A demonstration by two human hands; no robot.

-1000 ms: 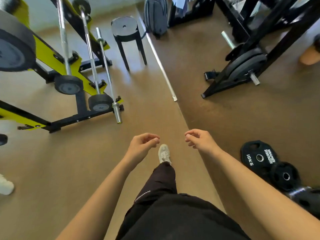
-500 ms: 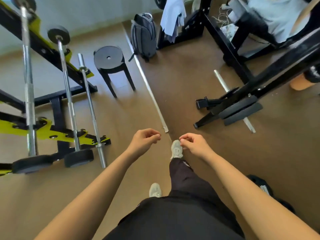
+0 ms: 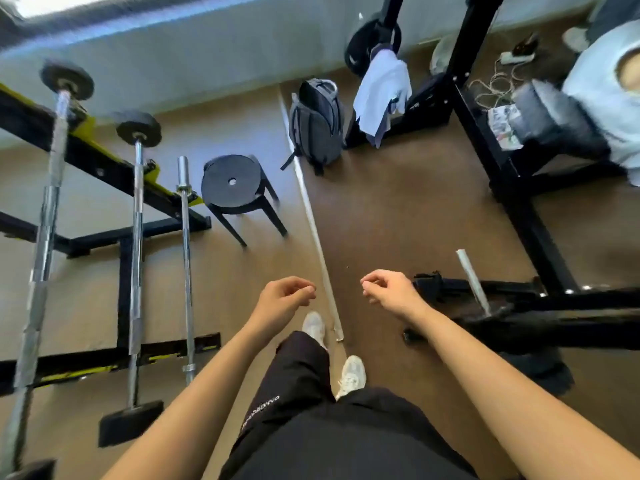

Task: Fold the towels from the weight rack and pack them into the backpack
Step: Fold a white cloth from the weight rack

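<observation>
Holding nothing, fingers loosely curled: left hand, right hand; towel draped on rack beside backpack.

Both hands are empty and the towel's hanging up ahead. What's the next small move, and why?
Probably step forward toward the towel draped on the black rack, just right of the backpack on the floor. The left hand and right hand hold nothing, and the towel looks beyond reach from here.

Black trousers w/ small white lettering on left thigh; off-white sneakers below trousers' hems; forearms bare.
</observation>
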